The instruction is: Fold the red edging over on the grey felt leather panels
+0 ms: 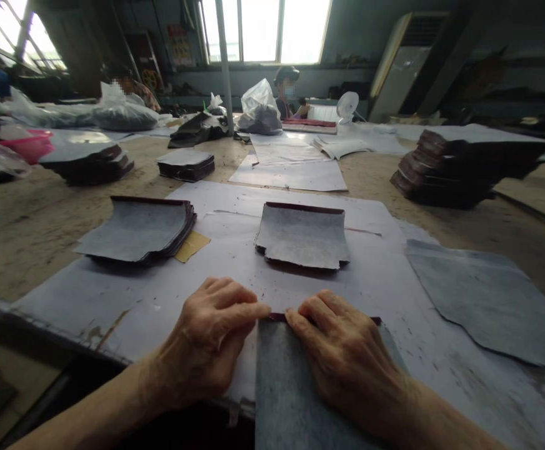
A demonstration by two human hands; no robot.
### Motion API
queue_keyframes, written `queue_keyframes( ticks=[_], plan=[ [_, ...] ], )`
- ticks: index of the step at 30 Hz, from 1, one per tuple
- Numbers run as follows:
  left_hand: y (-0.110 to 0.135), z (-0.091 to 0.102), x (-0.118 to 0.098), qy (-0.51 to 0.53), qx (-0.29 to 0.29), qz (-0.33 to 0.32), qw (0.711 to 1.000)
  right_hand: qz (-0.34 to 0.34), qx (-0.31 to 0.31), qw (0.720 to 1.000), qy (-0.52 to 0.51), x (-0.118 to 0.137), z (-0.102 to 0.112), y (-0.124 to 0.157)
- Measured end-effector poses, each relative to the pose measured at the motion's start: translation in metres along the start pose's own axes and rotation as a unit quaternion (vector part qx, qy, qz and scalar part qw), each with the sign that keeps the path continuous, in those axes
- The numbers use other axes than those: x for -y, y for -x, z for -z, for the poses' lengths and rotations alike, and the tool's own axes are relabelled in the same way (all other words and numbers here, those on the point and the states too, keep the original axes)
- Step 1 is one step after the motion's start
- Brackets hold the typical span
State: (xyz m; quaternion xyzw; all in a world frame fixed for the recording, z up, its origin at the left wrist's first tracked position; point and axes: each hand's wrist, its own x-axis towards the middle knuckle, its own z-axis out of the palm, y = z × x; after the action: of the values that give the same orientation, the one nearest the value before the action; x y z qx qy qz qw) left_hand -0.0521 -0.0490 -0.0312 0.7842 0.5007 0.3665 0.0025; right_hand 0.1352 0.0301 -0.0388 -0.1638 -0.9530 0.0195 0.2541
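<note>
A grey-backed sheet (282,387) lies before me at the table's front edge, its far edge folded over into a narrow dark-red strip. My left hand (211,337) has its fingers curled together, the tips pinching at the left end of that fold. Across the sheet rests my right hand (347,350), fingers bent and thumb pressed on the fold near its left part. The right hand and forearm hide much of the sheet's right side. Just beyond my hands is a small stack of similar pieces (303,234) with a folded dark-red far edge.
A thicker stack (134,228) sits at left on a yellow card (192,246). At right lies a larger grey sheet (492,300), with a tall dark pile (455,165) behind it. White paper (225,275) covers the table's middle. A metal pole (224,69) and another person (287,94) are farther back.
</note>
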Motion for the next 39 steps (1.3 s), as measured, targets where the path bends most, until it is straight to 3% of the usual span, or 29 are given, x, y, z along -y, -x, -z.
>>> queue_keyframes(
  ticks=[3, 8, 13, 25, 29, 32, 35, 39],
  plan=[
    [0.016, -0.005, -0.014, -0.026, 0.015, 0.015, 0.999, 0.002, -0.016, 1.0, -0.009, -0.001, 0.0, 0.001],
    [0.032, -0.021, -0.023, -0.064, -0.053, 0.003, 0.997, 0.012, 0.019, 0.999, -0.042, -0.007, 0.0, -0.001],
    [0.03, -0.02, -0.023, -0.043, -0.059, 0.013, 0.997, 0.006, 0.064, 0.996, -0.054, -0.009, -0.001, -0.004],
    [0.029, -0.019, -0.023, -0.014, -0.049, 0.045, 0.998, 0.009, 0.079, 0.996, -0.03, -0.005, -0.002, -0.006],
    [0.03, -0.016, -0.028, -0.024, -0.037, 0.063, 0.997, -0.021, 0.051, 0.997, -0.063, -0.006, -0.002, -0.005],
    [0.031, -0.014, -0.03, -0.043, -0.035, 0.075, 0.996, -0.057, -0.017, 0.99, -0.127, -0.009, 0.0, -0.003],
    [0.032, -0.013, -0.03, -0.053, -0.006, 0.076, 0.996, -0.078, -0.078, 0.986, -0.126, -0.012, 0.002, 0.0],
    [0.033, -0.012, -0.028, -0.071, 0.013, 0.088, 0.994, -0.055, -0.056, 0.994, -0.075, -0.009, 0.001, 0.003]
  ],
)
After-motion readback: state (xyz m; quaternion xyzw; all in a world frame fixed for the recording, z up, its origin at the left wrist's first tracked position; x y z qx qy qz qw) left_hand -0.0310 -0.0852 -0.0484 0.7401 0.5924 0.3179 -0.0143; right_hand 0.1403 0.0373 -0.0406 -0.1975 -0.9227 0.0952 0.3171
